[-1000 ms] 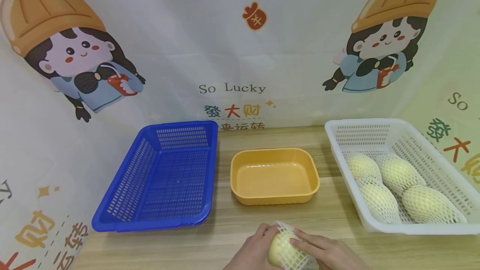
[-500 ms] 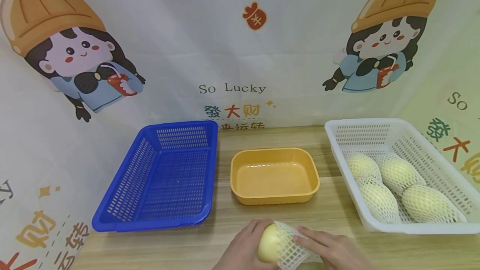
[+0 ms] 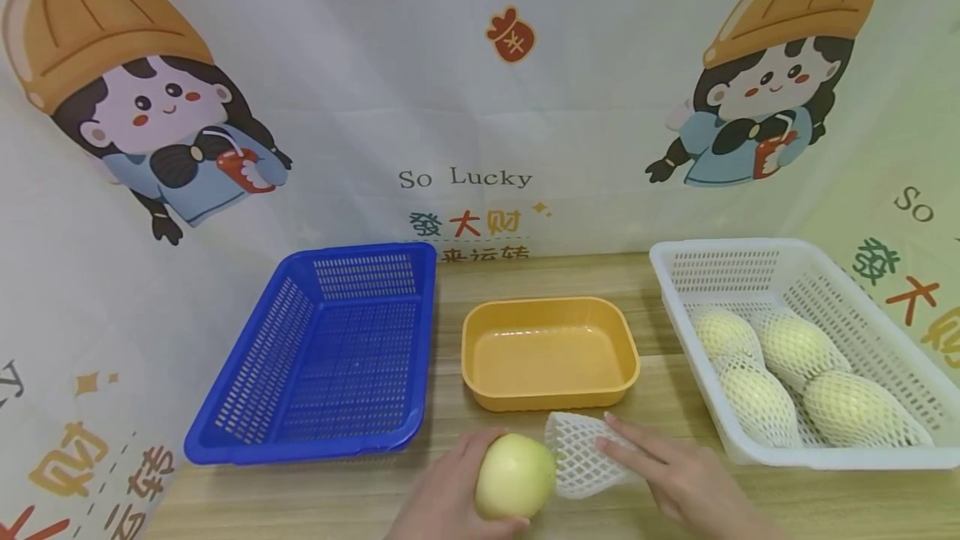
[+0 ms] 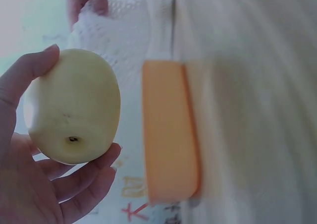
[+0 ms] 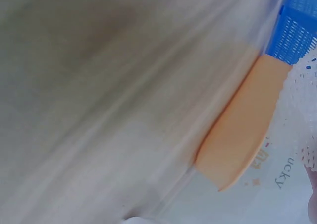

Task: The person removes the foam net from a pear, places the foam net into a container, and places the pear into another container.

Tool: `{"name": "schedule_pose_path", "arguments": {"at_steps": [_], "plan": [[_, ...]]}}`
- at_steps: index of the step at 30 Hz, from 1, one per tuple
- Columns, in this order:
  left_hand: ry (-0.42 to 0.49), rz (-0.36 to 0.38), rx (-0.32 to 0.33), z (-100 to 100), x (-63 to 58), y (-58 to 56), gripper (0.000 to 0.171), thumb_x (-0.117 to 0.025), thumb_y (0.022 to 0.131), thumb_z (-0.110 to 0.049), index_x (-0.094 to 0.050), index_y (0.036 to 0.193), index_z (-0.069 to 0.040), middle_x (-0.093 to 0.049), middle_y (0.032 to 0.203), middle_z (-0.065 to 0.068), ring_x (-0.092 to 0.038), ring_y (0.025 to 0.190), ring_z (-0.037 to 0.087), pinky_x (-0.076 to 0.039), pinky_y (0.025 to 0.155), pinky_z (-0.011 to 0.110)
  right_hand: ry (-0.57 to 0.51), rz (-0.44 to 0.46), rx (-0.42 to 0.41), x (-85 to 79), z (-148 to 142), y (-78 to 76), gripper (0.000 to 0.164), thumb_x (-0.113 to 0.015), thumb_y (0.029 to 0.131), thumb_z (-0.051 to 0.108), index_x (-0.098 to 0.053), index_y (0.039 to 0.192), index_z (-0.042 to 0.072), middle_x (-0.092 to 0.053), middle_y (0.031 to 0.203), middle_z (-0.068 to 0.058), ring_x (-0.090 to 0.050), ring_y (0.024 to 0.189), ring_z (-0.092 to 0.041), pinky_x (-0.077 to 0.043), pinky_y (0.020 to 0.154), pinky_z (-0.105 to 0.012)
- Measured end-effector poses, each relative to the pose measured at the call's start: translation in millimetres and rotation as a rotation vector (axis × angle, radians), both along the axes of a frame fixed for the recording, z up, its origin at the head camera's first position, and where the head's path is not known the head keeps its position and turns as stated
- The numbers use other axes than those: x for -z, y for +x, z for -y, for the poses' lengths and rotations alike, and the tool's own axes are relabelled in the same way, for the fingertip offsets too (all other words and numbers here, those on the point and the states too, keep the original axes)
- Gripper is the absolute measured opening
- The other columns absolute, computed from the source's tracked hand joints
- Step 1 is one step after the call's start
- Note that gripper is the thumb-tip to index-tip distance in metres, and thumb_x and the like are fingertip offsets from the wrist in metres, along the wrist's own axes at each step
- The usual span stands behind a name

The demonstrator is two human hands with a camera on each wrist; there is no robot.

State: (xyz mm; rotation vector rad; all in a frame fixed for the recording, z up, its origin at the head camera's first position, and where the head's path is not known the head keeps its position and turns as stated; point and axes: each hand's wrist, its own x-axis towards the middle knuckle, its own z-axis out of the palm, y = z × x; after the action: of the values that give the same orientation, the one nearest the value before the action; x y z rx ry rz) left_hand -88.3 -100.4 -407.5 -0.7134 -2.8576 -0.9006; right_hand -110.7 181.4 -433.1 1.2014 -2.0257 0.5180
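Observation:
At the front of the table my left hand (image 3: 444, 490) grips a bare, pale yellow pear (image 3: 517, 477), its thumb and fingers spread round it. The left wrist view shows the pear (image 4: 74, 105) with its small dark calyx facing the camera. To its right, my right hand (image 3: 678, 469) holds a white foam net sleeve (image 3: 583, 457) between thumb and fingers. The sleeve's mouth faces the pear and lies right by it; whether they touch, I cannot tell. In the right wrist view only a sliver of my right hand (image 5: 313, 199) shows, beside the foam net.
A blue basket (image 3: 420, 415) stands at left, with nothing in it. A shallow yellow tray (image 3: 551, 400) sits in the middle, just beyond my hands. At right is a white basket (image 3: 693, 386) with several net-wrapped pears (image 3: 855, 407). A printed cloth (image 3: 360, 65) hangs behind.
The pear, earlier inside the foam net, is now out of it. My left hand has moved left with the pear; the right hand has kept the net.

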Motion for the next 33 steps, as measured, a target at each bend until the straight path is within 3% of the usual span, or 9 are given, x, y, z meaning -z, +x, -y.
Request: {"name": "schedule_pose_path", "arguments": {"at_steps": [7, 12, 17, 25, 33], "plan": [[0.039, -0.159, -0.145, 23, -17.5, -4.2, 0.08, -0.073, 0.055, -0.057, -0.046, 0.121, -0.021, -0.051, 0.105, -0.009, -0.055, 0.085, 0.012, -0.045, 0.063, 0.033, -0.014, -0.049, 0.053, -7.6, 0, -6.0, 0.037, -0.028, 0.095, 0.013, -0.062, 0.109, 0.008, -0.058, 0.111, -0.014, -0.061, 0.069, -0.015, -0.047, 0.054, -0.016], [0.046, -0.176, -0.289, 44, -31.2, -11.6, 0.082, -0.074, 0.053, -0.057, -0.046, 0.122, -0.022, -0.051, 0.103, -0.009, -0.054, 0.08, 0.011, -0.043, 0.059, 0.032, -0.018, -0.072, 0.089, -9.7, 1, -8.6, 0.038, -0.028, 0.095, 0.012, -0.062, 0.109, 0.007, -0.058, 0.111, -0.012, -0.062, 0.074, -0.019, -0.049, 0.058, -0.021], [0.031, -0.152, -0.372, 65, -39.0, -20.7, 0.083, -0.071, 0.057, -0.06, -0.044, 0.124, -0.018, -0.051, 0.107, -0.002, -0.055, 0.081, 0.017, -0.044, 0.056, 0.035, -0.047, -0.095, 0.132, -11.1, 0, -12.1, 0.038, -0.029, 0.093, 0.01, -0.063, 0.108, 0.007, -0.059, 0.109, -0.012, -0.062, 0.073, -0.02, -0.048, 0.055, -0.02], [-0.035, -0.088, -0.504, 92, -33.3, -34.1, 0.083, -0.071, 0.061, -0.056, -0.04, 0.126, -0.014, -0.05, 0.11, 0.007, -0.056, 0.083, 0.027, -0.043, 0.055, 0.041, -0.079, -0.101, 0.181, -12.5, 0, -20.3, 0.039, -0.028, 0.092, 0.01, -0.064, 0.107, 0.006, -0.059, 0.108, -0.013, -0.062, 0.077, -0.023, -0.047, 0.052, -0.021], [-0.093, -0.046, -0.543, 108, -21.1, -45.9, 0.082, -0.069, 0.064, -0.055, -0.039, 0.125, -0.009, -0.048, 0.11, 0.014, -0.055, 0.082, 0.035, -0.044, 0.055, 0.047, -0.104, -0.1, 0.22, -14.1, 1, -27.8, 0.04, -0.029, 0.087, 0.006, -0.063, 0.107, 0.006, -0.059, 0.108, -0.013, -0.061, 0.071, -0.024, -0.039, 0.043, -0.013]]}}
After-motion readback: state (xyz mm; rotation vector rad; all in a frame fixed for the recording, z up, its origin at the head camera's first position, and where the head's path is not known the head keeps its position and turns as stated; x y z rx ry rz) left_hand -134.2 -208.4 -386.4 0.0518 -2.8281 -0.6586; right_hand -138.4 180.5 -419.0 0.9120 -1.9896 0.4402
